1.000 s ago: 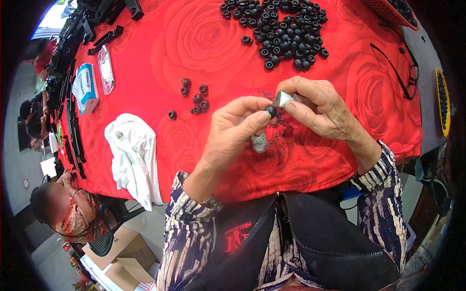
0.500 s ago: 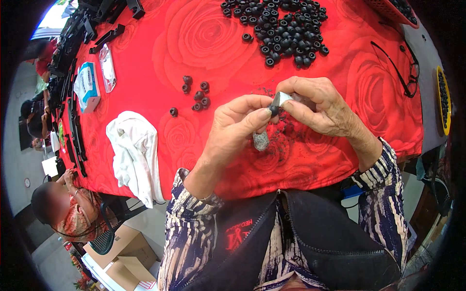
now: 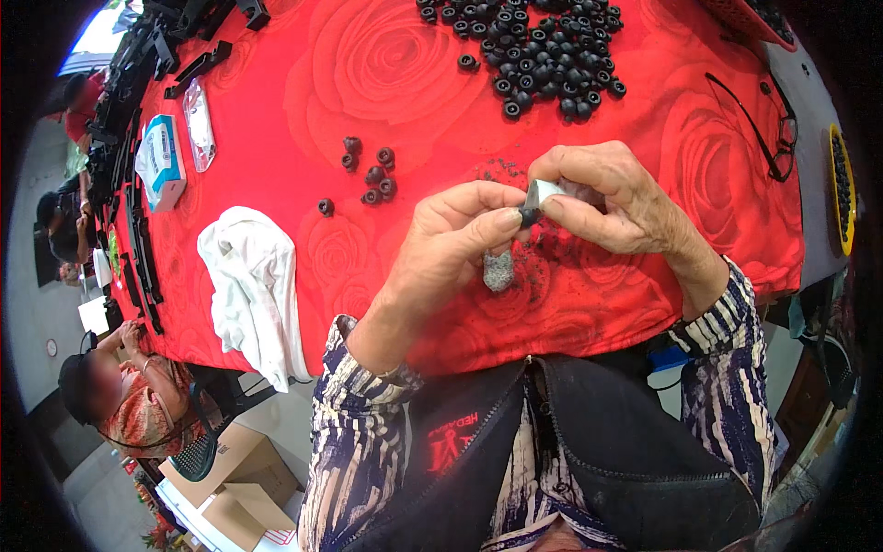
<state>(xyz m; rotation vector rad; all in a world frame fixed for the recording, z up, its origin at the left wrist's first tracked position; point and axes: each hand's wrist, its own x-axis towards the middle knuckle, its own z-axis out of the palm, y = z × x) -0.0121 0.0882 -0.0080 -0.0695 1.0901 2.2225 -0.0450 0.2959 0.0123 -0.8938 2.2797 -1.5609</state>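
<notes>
My left hand [image 3: 460, 230] pinches a small round black part [image 3: 528, 217] between thumb and forefinger. In my right hand [image 3: 612, 202] is a small blade [image 3: 535, 191] with a white wrapping, its metal edge against the black part. Beneath my left fingers shows a grey speckled piece [image 3: 498, 271]; whether it covers a fingertip or lies on the cloth, I cannot tell. Black shavings [image 3: 552, 247] are scattered under both hands. Several loose black parts [image 3: 374, 175] lie left of my hands, and a large pile of similar parts [image 3: 543, 60] is beyond them.
A red rose-patterned cloth [image 3: 368, 83] covers the table. On the left are a crumpled white cloth [image 3: 248, 285], a tissue pack [image 3: 163, 166], a clear plastic case [image 3: 199, 124] and long black pieces [image 3: 138, 212]. Eyeglasses [image 3: 777, 147] and a yellow tray [image 3: 842, 189] are right; another person [image 3: 147, 405] sits left.
My hands keep nearly the same place, with the blade and black part shifted slightly right and tilted differently. The whole view has moved a little.
</notes>
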